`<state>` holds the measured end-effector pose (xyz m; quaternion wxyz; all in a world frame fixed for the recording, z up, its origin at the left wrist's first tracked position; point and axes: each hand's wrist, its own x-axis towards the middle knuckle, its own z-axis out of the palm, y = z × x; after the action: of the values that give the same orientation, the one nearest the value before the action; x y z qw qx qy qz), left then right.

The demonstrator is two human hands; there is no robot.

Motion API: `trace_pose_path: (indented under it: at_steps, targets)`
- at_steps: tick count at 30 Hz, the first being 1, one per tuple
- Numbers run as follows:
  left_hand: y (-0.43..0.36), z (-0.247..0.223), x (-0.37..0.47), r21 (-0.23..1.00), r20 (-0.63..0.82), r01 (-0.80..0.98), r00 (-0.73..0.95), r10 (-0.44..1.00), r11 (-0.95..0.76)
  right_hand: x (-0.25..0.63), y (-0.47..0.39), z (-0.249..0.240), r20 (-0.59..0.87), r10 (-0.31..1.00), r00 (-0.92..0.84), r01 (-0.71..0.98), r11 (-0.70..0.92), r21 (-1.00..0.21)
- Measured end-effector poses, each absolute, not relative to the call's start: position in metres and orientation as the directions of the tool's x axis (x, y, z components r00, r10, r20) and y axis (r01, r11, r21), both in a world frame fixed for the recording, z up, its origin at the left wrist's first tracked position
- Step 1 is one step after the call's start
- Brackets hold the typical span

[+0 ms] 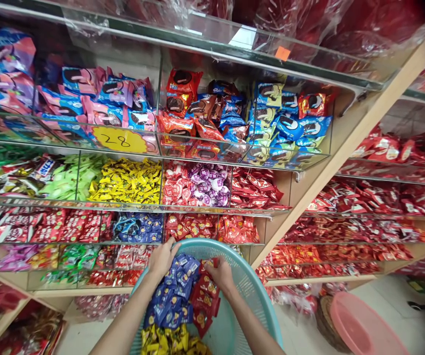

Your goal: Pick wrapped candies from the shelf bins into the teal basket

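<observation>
A teal plastic basket [247,268] holds blue candy packets [175,291], red packets [203,301] and yellow packets [171,340]. My left hand [163,257] is closed at the basket's far left rim, its fingertips at the edge; what they grip is too small to make out. Inside the basket, my right hand [219,273] has its fingers wrapped on the red packets, right beside the blue pile.
Glass shelves [212,207] of wrapped candies rise in front, with a yellow "28" tag [120,139]. A slanted wooden post [319,182] stands to the right. A pink basket [368,325] is on the floor at lower right.
</observation>
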<state>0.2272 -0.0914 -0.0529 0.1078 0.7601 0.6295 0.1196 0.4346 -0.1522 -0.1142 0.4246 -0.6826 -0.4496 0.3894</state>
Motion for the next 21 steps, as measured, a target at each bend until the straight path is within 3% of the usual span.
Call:
trace_pose_path:
  at_steps: [3,7,12,17,21]
  targets:
    - [-0.091,-0.053,0.227,0.332,0.042,0.924,0.186,0.982,-0.19,0.435,-0.157,-0.099,-0.069,0.927,0.368,0.72,-0.331,-0.61]
    - [-0.09,-0.056,0.227,0.337,0.044,0.922,0.189,0.981,-0.192,0.433,-0.162,-0.081,-0.1,0.932,0.347,0.862,-0.359,-0.359]
    - [-0.091,-0.058,0.226,0.348,0.058,0.919,0.177,0.982,-0.187,0.429,-0.16,-0.056,-0.057,0.945,0.322,0.91,-0.326,-0.255]
    - [-0.092,-0.058,0.226,0.372,0.051,0.91,0.175,0.983,-0.181,0.421,-0.131,-0.017,0.103,0.987,0.126,0.952,-0.091,-0.292]
    - [-0.091,-0.06,0.226,0.371,0.061,0.913,0.159,0.985,-0.17,0.406,-0.087,-0.008,0.09,0.994,0.062,0.958,-0.034,-0.283]
